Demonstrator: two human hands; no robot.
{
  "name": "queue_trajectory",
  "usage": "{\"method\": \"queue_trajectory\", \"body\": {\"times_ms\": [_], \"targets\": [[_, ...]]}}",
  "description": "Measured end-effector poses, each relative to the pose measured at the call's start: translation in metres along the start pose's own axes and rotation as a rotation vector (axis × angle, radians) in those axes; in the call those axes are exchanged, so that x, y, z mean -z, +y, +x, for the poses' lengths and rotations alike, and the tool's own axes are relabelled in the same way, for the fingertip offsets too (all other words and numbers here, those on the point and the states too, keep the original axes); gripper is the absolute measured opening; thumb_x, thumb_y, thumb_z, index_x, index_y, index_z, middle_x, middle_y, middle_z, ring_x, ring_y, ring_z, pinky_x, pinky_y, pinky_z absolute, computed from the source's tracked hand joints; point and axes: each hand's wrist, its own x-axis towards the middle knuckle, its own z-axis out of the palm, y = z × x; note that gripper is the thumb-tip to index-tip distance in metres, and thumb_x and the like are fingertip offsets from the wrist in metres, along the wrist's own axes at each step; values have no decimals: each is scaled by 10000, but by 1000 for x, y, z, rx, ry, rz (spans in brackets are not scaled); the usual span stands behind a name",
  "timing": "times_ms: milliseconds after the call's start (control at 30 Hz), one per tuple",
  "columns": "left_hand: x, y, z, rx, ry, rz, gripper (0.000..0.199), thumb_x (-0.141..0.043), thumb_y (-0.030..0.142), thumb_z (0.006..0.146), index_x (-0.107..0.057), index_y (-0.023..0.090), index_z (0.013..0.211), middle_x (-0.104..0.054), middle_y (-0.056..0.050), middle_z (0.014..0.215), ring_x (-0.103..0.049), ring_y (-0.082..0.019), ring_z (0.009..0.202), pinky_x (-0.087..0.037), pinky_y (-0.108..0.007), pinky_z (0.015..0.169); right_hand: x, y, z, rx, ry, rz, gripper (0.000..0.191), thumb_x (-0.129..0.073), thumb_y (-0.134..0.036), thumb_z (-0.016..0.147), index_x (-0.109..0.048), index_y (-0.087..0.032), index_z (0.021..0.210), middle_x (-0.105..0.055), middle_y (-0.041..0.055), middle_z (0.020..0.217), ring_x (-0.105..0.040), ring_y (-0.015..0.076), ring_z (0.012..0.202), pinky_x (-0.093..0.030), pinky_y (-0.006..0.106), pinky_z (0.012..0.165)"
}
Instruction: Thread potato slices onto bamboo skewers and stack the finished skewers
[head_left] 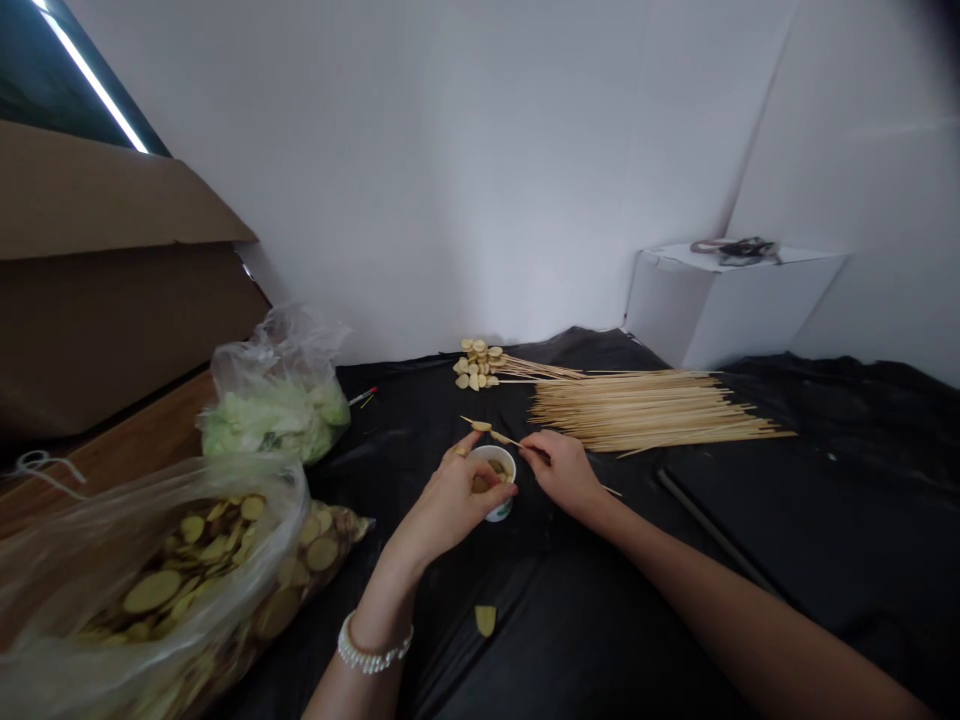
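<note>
Skewer point(510, 438) pinched in right fingers point(536, 448), two slices point(481, 426) threaded; left fingers point(469, 462) curled at one paper cup point(501, 510)

Paper cup point(498, 469): contents partly hidden by left hand point(450, 497). Clear plastic bag of round slices point(165, 590): cut off at lower-left edge. Dark object point(736, 250) on white box point(731, 310): too blurred to identify.

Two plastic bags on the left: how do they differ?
The near plastic bag holds flat round yellowish slices; the far plastic bag holds pale green leafy pieces. The near bag lies slumped in the lower left of the view, its film draped over the slices, while the far bag sits more upright with its top bunched. Both are clear plastic, at the left of the black sheet.
</note>
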Motion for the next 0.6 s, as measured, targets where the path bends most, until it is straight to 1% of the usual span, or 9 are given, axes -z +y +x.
{"method": "queue_trajectory", "body": {"times_ms": [133, 267, 400, 500, 567, 600], "targets": [[-1, -1, 1, 30, -52, -58, 131, -732, 330, 648, -691, 206, 659, -571, -101, 1264, -409, -297, 1281, -348, -388, 1003, 1, 0, 0, 15, -4, -19, 136, -545, -154, 829, -672, -196, 806, -647, 25, 747, -583, 146, 712, -408, 246, 663], [0, 2, 2, 59, -54, -127, 125, -743, 309, 638, -684, 204, 675, -569, -101, 1269, -470, -293, 1223, -378, -388, 978, 1, 0, 0, 13, -4, -17, 137, -545, -153, 827, -672, -197, 800, -651, 25, 751, -584, 146, 713, -408, 246, 664], [4, 5, 4, 106, 21, -184, 139, -727, 319, 663, -677, 189, 668, -562, -134, 1277, -504, -306, 1182, -413, -414, 931, 0, 1, 0, -10, -6, -10, 138, -546, -158, 826, -676, -196, 797, -660, 29, 760, -592, 149, 720, -416, 248, 676], [6, 5, 7, 134, 106, -229, 155, -712, 325, 683, -668, 177, 677, -576, -146, 1249, -529, -297, 1147, -439, -395, 887, 1, 2, 1, -44, 7, -8, 137, -547, -160, 818, -677, -196, 799, -673, 29, 772, -601, 154, 724, -421, 252, 680], [7, 3, 10, 158, 183, -303, 182, -720, 331, 678, -655, 161, 683, -616, -143, 1174, -592, -259, 1032, -468, -350, 823, 3, 3, 2, -69, 32, -10, 132, -552, -162, 808, -679, -200, 806, -685, 28, 787, -609, 159, 733, -425, 258, 689], [7, 2, 12, 178, 218, -369, 198, -725, 335, 675, -646, 155, 691, -652, -133, 1091, -624, -225, 935, -481, -321, 776, 4, 4, 3, -78, 45, -13, 131, -554, -166, 806, -680, -202, 809, -691, 28, 792, -613, 162, 736, -427, 262, 695]]}}
